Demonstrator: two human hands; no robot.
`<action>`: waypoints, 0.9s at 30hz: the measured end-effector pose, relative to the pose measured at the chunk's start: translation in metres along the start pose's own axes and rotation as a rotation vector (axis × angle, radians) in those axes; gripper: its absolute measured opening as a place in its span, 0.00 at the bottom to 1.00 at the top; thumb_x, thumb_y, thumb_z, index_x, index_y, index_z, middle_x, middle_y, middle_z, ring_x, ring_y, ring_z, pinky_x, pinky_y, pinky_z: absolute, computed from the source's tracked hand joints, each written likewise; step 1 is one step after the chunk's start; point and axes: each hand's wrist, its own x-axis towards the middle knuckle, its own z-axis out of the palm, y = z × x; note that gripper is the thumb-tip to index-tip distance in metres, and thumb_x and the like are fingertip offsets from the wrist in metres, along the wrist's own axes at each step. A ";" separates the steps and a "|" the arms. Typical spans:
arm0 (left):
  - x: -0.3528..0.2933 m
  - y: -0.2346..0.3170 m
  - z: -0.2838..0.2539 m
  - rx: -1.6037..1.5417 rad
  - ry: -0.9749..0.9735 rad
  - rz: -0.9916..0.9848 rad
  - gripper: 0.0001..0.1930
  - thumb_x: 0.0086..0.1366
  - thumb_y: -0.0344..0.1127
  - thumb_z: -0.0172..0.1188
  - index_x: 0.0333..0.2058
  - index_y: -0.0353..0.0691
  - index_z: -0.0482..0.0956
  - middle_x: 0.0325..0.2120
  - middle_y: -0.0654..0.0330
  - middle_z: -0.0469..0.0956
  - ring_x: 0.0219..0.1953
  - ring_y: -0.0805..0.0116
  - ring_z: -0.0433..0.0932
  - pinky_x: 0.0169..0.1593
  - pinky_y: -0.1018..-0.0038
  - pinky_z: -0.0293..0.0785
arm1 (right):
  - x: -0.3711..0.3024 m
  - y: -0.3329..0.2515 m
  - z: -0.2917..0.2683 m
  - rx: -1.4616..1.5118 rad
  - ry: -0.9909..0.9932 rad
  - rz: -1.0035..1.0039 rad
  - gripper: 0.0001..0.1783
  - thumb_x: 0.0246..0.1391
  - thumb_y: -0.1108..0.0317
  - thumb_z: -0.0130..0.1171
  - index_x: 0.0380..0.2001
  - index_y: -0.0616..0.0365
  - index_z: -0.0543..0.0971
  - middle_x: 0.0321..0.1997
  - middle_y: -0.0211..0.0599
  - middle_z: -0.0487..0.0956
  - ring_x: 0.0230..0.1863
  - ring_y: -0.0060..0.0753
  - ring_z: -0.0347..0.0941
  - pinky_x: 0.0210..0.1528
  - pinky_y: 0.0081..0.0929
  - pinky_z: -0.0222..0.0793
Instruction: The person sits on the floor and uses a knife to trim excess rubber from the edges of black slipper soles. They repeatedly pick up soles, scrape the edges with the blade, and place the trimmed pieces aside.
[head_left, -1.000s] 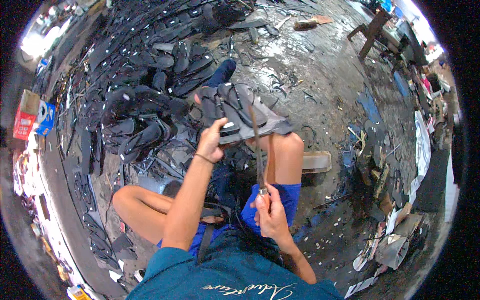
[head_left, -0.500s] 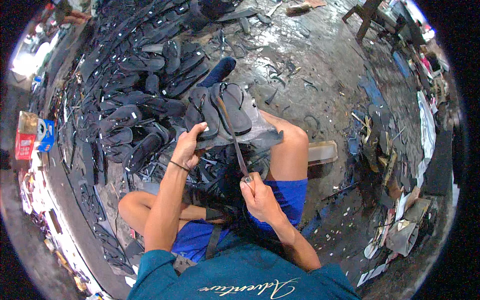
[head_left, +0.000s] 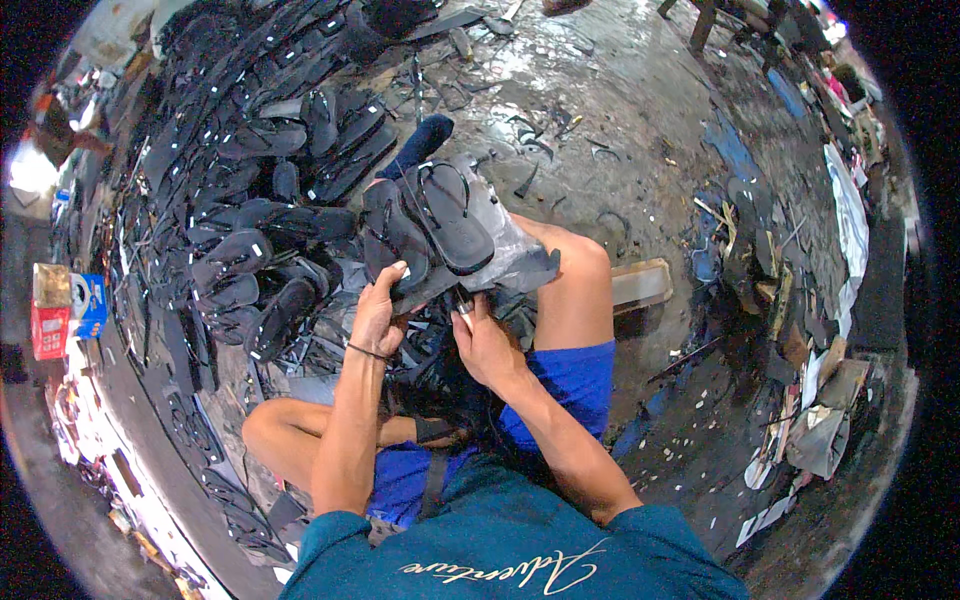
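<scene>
Two black flip-flops lie side by side over my bent leg, on a grey sheet [head_left: 520, 262]. My left hand [head_left: 374, 320] grips the near end of the left flip-flop [head_left: 392, 235], thumb on top and the other fingers mostly hidden beneath. Close to the heel of the right flip-flop [head_left: 462, 240], my right hand [head_left: 488, 345] is closed round the handle of a knife [head_left: 465, 312]. The blade is mostly out of sight beneath the flip-flops and sheet.
Many black flip-flops [head_left: 235, 255] are heaped at the left. Dark offcuts [head_left: 525, 180] litter the floor ahead. At the right lie a pale rectangular block [head_left: 642, 284] and a pile of scraps [head_left: 775, 290]. Red and blue boxes [head_left: 88, 305] stand at far left.
The knife blade, earlier lying across the flip-flops, is now mostly hidden beneath them. My right hand has moved up and left, nearer the heels. My left hand keeps its grip.
</scene>
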 end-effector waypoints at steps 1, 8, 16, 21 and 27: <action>0.002 -0.002 -0.001 -0.011 -0.004 -0.004 0.11 0.60 0.40 0.62 0.35 0.38 0.77 0.31 0.61 0.80 0.30 0.68 0.80 0.33 0.72 0.80 | 0.007 0.007 0.006 0.049 0.046 -0.099 0.21 0.63 0.58 0.48 0.49 0.65 0.65 0.34 0.63 0.77 0.40 0.68 0.72 0.41 0.52 0.68; 0.003 -0.009 -0.003 -0.138 0.016 -0.030 0.13 0.60 0.40 0.62 0.38 0.38 0.76 0.33 0.61 0.80 0.30 0.69 0.80 0.33 0.74 0.79 | 0.056 0.034 0.018 -0.048 -0.083 -0.233 0.20 0.57 0.64 0.54 0.50 0.64 0.70 0.48 0.61 0.74 0.50 0.61 0.71 0.51 0.46 0.67; -0.003 -0.008 0.008 -0.198 0.083 -0.054 0.14 0.59 0.46 0.63 0.38 0.46 0.77 0.30 0.68 0.79 0.28 0.75 0.76 0.29 0.79 0.73 | 0.148 0.081 0.091 -0.362 0.076 -0.471 0.23 0.58 0.54 0.51 0.44 0.66 0.73 0.43 0.57 0.78 0.45 0.61 0.74 0.46 0.48 0.69; -0.017 0.002 0.005 -0.167 0.036 0.000 0.15 0.61 0.42 0.61 0.41 0.37 0.76 0.36 0.60 0.80 0.33 0.69 0.80 0.33 0.75 0.78 | 0.171 0.033 0.115 -0.243 0.043 -0.348 0.23 0.59 0.53 0.50 0.41 0.67 0.73 0.40 0.57 0.79 0.41 0.59 0.76 0.42 0.46 0.71; -0.136 0.018 -0.050 0.313 0.160 0.275 0.29 0.55 0.39 0.68 0.51 0.31 0.70 0.45 0.57 0.78 0.44 0.61 0.78 0.52 0.67 0.73 | 0.160 -0.047 0.137 0.166 -0.080 -0.068 0.24 0.59 0.52 0.50 0.38 0.68 0.73 0.36 0.57 0.80 0.36 0.56 0.78 0.38 0.45 0.73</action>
